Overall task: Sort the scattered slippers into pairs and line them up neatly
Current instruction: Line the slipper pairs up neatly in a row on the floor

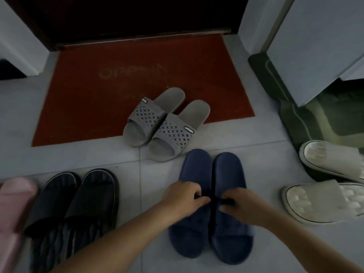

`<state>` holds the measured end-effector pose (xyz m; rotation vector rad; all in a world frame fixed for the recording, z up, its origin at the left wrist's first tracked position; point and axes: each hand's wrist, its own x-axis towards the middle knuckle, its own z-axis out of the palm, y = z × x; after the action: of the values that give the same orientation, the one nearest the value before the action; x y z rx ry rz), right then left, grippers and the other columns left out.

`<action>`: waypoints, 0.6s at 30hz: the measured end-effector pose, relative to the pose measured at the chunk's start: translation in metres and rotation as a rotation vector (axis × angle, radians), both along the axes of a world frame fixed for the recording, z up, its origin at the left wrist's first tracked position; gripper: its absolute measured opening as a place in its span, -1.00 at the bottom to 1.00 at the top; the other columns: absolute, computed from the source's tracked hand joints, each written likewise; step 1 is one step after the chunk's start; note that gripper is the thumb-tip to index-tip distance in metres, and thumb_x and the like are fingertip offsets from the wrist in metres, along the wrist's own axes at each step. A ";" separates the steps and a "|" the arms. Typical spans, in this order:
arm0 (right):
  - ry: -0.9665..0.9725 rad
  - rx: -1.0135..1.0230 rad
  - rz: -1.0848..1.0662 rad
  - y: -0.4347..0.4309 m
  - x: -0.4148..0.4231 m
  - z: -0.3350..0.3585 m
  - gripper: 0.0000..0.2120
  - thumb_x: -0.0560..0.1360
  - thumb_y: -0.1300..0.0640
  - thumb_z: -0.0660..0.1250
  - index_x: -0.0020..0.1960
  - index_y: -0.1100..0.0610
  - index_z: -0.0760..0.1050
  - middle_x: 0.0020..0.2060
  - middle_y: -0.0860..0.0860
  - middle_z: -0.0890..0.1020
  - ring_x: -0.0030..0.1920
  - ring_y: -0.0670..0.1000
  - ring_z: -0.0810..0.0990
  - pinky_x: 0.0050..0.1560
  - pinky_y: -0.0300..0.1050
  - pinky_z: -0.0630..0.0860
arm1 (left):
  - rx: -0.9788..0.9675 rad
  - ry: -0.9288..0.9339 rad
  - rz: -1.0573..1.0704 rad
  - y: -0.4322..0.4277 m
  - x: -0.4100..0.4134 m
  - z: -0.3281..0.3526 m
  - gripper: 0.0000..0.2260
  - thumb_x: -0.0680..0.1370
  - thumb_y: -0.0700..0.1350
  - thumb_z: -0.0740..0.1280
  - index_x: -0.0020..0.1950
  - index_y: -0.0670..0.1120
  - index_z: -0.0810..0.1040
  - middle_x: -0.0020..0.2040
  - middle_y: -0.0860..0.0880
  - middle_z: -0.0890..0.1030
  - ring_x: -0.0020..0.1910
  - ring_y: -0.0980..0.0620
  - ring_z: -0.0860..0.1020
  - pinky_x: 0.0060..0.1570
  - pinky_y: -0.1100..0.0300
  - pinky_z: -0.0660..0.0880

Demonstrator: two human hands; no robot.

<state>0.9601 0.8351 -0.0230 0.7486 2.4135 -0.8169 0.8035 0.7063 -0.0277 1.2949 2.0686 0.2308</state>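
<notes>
A dim entryway with pale grey floor tiles (88,160), a dark doorway at the top and light walls on either side. A red doormat (94,99) with faded lettering lies before the door, and a dark green mat (295,119) runs along the right beside a white cabinet (319,46).

At the far left edge sits a pink slipper (13,203), only partly in view. Just beside it a pair of black slippers (74,209) lies side by side, toes pointing toward the camera. Further back, a grey pair (161,125) with star-shaped cutouts rests half on the doormat, angled, the two touching.

In the lower centre the navy slippers (212,203) lie side by side and touching. The left hand (183,198) grips the strap edge of the left one, fingers curled closed on it; the right hand (240,205) pinches the strap edge of the right one likewise. At the right, two white slippers (331,186) lie apart, one on the green mat's edge, both pointing left.
</notes>
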 end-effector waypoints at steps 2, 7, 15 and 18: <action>0.040 -0.077 -0.091 -0.021 -0.001 -0.007 -0.87 0.47 -0.03 0.32 -0.03 0.00 0.49 -0.06 -0.01 0.63 -0.01 0.04 0.58 -0.15 -0.19 0.34 | 0.055 0.067 -0.112 -0.007 -0.005 -0.001 -0.71 0.52 0.20 0.23 -0.11 0.00 0.51 -0.09 -0.02 0.57 -0.04 -0.02 0.47 -0.11 0.13 0.39; 0.053 -0.437 -0.431 -0.079 -0.009 -0.011 -0.54 0.41 0.07 0.40 0.20 -0.16 0.28 -0.19 -0.03 0.63 -0.16 -0.10 0.59 -0.12 -0.23 0.47 | 0.068 0.101 -0.381 -0.025 -0.026 -0.002 -0.76 0.52 0.10 0.27 0.10 0.00 0.52 0.16 0.00 0.47 0.15 -0.02 0.35 0.12 0.12 0.37; 0.068 -0.479 -0.432 -0.070 -0.035 -0.014 -0.74 0.41 -0.06 0.42 0.04 -0.05 0.46 -0.31 -0.10 0.63 -0.30 -0.12 0.63 -0.26 -0.29 0.54 | 0.349 0.025 0.323 -0.084 -0.007 -0.014 -0.55 0.49 0.06 0.36 0.35 0.04 0.39 0.38 0.12 0.33 0.37 0.15 0.28 0.36 0.27 0.26; 0.159 0.036 -0.164 -0.032 -0.033 -0.019 -0.30 0.24 -0.25 0.46 0.31 -0.06 0.37 0.05 -0.13 0.49 0.13 -0.05 0.49 0.12 -0.21 0.41 | 0.303 0.006 0.719 -0.115 0.021 -0.016 -0.41 0.35 0.11 0.49 0.31 -0.03 0.42 0.26 0.03 0.41 0.26 0.02 0.39 0.27 0.11 0.38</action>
<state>0.9275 0.8031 -0.0417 0.9383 2.5377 -0.9308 0.8249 0.5914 -0.0439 0.6448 2.4980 0.8813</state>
